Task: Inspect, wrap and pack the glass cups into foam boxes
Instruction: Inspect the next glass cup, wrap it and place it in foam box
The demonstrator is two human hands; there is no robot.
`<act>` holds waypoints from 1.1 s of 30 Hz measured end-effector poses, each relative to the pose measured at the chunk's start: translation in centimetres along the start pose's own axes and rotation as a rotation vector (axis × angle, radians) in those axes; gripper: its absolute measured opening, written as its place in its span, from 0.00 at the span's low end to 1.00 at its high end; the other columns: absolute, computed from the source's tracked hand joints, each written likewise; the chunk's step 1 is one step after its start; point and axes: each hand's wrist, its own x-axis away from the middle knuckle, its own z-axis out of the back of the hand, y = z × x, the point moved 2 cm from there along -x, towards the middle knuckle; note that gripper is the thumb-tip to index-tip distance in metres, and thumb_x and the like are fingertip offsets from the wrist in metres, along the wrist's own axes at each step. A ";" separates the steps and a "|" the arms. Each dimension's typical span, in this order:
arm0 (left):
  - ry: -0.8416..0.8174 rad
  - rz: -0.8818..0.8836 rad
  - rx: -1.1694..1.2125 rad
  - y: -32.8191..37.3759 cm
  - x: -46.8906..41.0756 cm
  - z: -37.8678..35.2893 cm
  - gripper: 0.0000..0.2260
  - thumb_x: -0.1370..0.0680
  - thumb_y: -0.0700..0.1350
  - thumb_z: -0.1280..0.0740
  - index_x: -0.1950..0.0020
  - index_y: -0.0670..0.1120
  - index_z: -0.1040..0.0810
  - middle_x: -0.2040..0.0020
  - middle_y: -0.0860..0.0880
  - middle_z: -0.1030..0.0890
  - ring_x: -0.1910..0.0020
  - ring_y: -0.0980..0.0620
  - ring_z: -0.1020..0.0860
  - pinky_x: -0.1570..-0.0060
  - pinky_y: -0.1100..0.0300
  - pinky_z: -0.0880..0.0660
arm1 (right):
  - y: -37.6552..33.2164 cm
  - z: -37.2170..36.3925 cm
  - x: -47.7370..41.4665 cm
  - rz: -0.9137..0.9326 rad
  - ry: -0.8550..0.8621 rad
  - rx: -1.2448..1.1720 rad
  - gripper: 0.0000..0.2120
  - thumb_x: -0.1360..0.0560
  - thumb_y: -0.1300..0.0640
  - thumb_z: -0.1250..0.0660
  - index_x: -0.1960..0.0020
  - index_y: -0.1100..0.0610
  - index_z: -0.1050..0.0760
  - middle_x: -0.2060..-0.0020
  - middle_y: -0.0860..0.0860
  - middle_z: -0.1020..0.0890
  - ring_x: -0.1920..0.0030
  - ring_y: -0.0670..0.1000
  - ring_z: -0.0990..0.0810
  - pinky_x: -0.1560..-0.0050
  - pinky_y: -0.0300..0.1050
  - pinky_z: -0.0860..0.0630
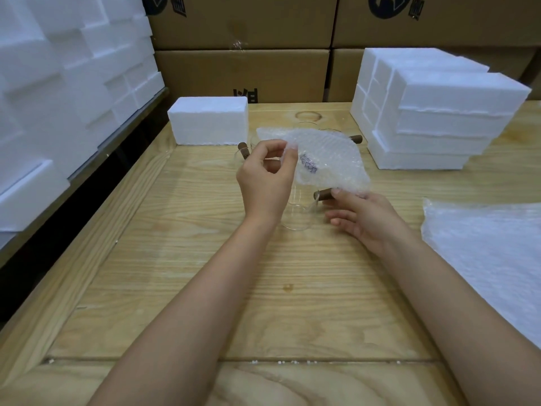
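**Wrap spread over the cup**

We hold the bubble wrap stretched above the glass cup, ready, we judge, to fold round it; the cup stands on the surface between our wrists; the left grip pinches the sheet's 9 o'clock edge; the right grip clamps its 5 o'clock corner beside the cup's handle; foam boxes wait at 2 o'clock.
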 end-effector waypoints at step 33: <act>-0.195 0.028 -0.108 0.0 0.5 -0.5 0.09 0.29 0.48 0.24 0.66 0.53 0.22 0.72 0.61 0.25 0.71 0.60 0.30 0.68 0.66 0.30 | -5.1 4.4 2.6 0.381 0.028 -0.385 0.10 0.35 0.64 0.30 0.58 0.58 0.28 0.58 0.53 0.24 0.57 0.48 0.16 0.57 0.35 0.21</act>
